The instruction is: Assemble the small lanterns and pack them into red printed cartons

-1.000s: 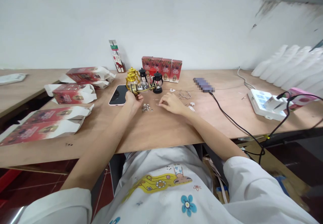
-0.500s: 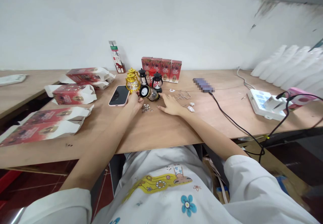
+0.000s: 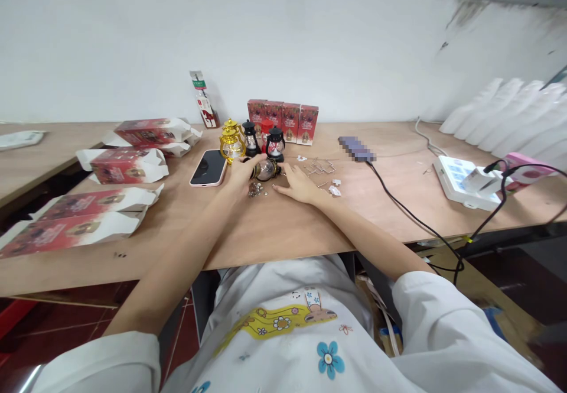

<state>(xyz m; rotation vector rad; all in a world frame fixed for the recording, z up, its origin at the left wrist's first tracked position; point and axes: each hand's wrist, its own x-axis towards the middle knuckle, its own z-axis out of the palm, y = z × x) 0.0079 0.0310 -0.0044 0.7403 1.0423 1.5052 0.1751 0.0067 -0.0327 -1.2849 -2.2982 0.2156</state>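
Note:
A small black-and-gold lantern [image 3: 266, 170] with a clear globe lies on its side between my hands. My left hand [image 3: 241, 175] is closed around its base end, hiding the round bottom. At the lantern's other end is my right hand [image 3: 301, 185], its fingertips against the top and its thumb stretched apart on the table. Several small silver button cells [image 3: 256, 189] lie just below the lantern, beside my left fingers. Behind it stand gold lanterns [image 3: 232, 143], black lanterns [image 3: 275, 143] and a red lantern [image 3: 266, 130], all upright and close together.
A phone [image 3: 208, 168] lies left of the lanterns, with open red boxes [image 3: 128, 165] farther left. Closed red boxes [image 3: 290, 122] stand near the wall. Thin metal wire pieces [image 3: 321, 167] and white tags [image 3: 335, 191] lie right of my right hand. A cable runs to a power strip [image 3: 465, 181].
My left hand has moved up and right over the lantern's base, covering the white round bottom that showed before. My right hand has stayed nearly in place.

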